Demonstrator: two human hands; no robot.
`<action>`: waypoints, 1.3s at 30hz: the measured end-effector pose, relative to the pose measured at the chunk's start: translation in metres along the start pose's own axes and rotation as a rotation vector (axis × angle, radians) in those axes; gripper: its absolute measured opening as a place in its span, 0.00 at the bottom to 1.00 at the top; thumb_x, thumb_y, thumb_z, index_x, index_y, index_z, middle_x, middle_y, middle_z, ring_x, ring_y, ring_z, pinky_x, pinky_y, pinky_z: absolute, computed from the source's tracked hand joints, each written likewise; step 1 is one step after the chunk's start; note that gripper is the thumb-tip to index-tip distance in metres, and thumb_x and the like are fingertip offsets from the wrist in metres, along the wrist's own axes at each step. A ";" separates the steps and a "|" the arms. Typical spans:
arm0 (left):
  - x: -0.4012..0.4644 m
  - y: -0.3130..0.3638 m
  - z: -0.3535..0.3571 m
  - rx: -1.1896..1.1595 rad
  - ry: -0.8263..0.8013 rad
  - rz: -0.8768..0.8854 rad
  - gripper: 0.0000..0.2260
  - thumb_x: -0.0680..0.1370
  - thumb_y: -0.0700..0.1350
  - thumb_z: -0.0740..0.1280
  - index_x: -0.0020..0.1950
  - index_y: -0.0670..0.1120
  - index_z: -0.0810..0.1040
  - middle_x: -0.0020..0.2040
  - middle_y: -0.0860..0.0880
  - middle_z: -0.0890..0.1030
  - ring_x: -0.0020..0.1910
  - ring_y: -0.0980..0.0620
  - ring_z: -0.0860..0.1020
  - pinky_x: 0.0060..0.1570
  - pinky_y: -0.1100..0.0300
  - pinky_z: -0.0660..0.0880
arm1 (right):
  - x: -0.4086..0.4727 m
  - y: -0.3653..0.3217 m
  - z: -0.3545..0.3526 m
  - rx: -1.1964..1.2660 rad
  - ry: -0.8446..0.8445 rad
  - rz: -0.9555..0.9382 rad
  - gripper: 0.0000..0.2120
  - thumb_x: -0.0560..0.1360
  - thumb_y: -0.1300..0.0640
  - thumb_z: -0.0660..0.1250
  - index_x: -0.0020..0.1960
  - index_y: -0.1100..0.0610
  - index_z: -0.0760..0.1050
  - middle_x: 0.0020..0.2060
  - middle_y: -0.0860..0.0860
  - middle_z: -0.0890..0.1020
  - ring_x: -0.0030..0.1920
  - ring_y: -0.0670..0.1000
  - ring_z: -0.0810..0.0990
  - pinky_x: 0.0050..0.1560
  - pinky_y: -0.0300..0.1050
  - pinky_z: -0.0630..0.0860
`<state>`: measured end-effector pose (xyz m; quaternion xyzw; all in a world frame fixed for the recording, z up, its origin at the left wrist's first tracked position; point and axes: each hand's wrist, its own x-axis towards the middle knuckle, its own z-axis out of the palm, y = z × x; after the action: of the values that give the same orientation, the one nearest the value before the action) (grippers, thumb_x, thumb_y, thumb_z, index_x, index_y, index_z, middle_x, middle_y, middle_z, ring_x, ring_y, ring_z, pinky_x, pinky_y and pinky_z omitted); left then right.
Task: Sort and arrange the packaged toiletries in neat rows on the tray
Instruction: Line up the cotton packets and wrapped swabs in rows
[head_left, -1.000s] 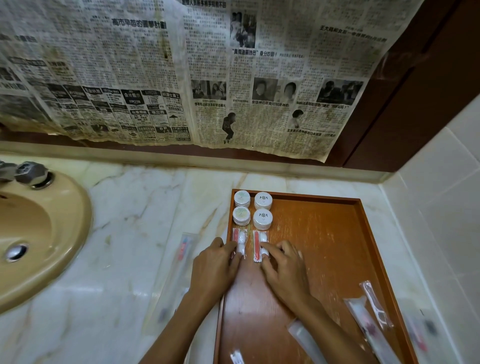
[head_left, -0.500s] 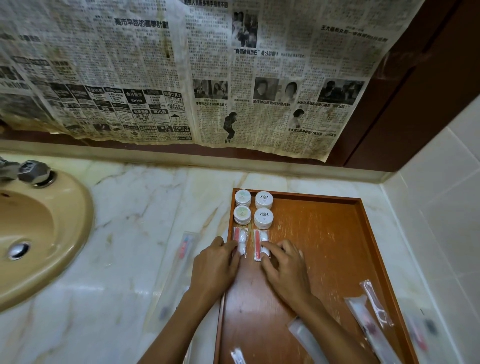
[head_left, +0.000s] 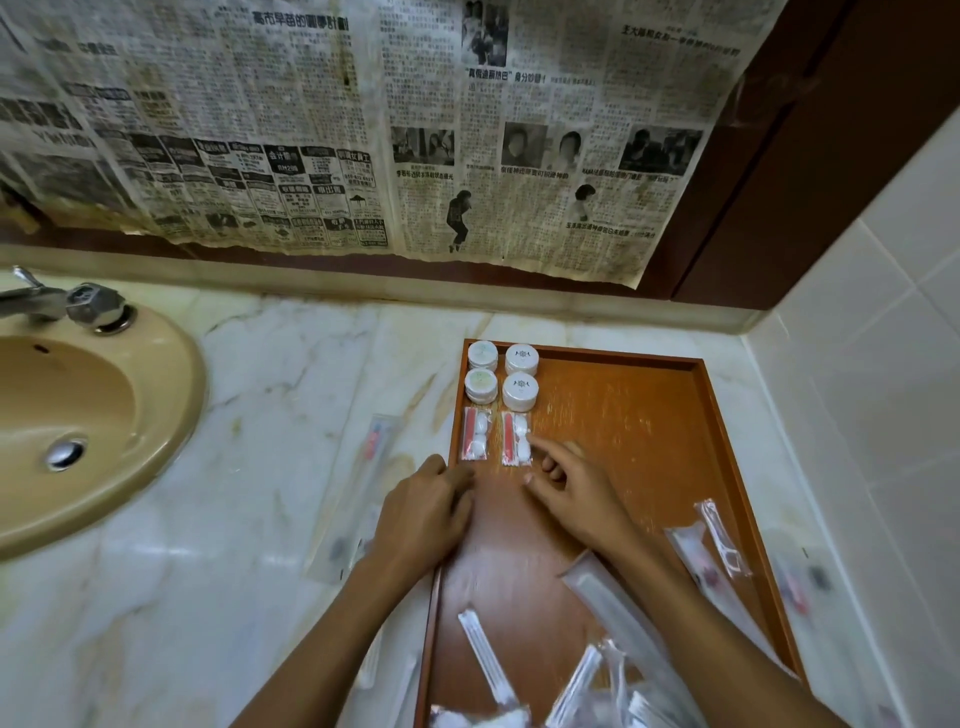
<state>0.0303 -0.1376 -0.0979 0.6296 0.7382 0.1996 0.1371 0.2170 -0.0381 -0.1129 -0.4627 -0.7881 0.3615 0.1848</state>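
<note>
A brown wooden tray (head_left: 649, 441) lies on the marble counter. In its far left corner stand several small white round jars (head_left: 501, 374) in two rows. Just below them lie two clear packets with red sticks and white cotton, a left packet (head_left: 475, 434) and a right packet (head_left: 516, 439), side by side. My left hand (head_left: 426, 512) rests over the tray's left rim with fingers loosely curled, holding nothing. My right hand (head_left: 571, 486) hovers over the tray beside the right packet, index finger stretched toward it. Several loose clear packets (head_left: 613, 597) lie at the tray's near end.
A long toothbrush packet (head_left: 358, 493) lies on the counter left of the tray. More packets (head_left: 719, 540) rest along the tray's right side. A beige sink (head_left: 67, 415) with a metal tap (head_left: 78, 304) is at the left. A tiled wall (head_left: 883, 364) stands at the right.
Both hands have pulled back toward me off the two cotton packets, which stay side by side below the jars. The view has tipped down, showing more of the tray's near end.
</note>
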 end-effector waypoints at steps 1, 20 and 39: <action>-0.008 0.002 0.001 0.017 -0.003 0.014 0.11 0.78 0.51 0.61 0.57 0.51 0.79 0.45 0.49 0.75 0.40 0.46 0.78 0.36 0.55 0.75 | -0.007 -0.001 -0.003 -0.008 -0.034 0.009 0.23 0.76 0.53 0.67 0.70 0.47 0.69 0.46 0.42 0.71 0.47 0.43 0.72 0.46 0.36 0.70; -0.140 0.103 0.039 0.026 -0.185 0.270 0.13 0.74 0.54 0.60 0.50 0.52 0.81 0.41 0.52 0.75 0.43 0.52 0.75 0.28 0.60 0.70 | -0.186 0.035 -0.077 -0.214 -0.039 0.060 0.14 0.73 0.54 0.71 0.57 0.47 0.79 0.52 0.40 0.77 0.55 0.43 0.73 0.57 0.44 0.73; -0.131 0.101 0.015 -0.590 -0.035 -0.264 0.10 0.75 0.39 0.70 0.53 0.51 0.82 0.45 0.55 0.84 0.44 0.60 0.82 0.38 0.67 0.77 | -0.211 0.050 -0.084 0.130 0.084 0.242 0.07 0.70 0.57 0.74 0.39 0.49 0.76 0.33 0.46 0.80 0.36 0.45 0.77 0.37 0.43 0.74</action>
<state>0.1482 -0.2521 -0.0704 0.4647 0.7215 0.3745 0.3509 0.4058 -0.1713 -0.0844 -0.5561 -0.6929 0.4118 0.2024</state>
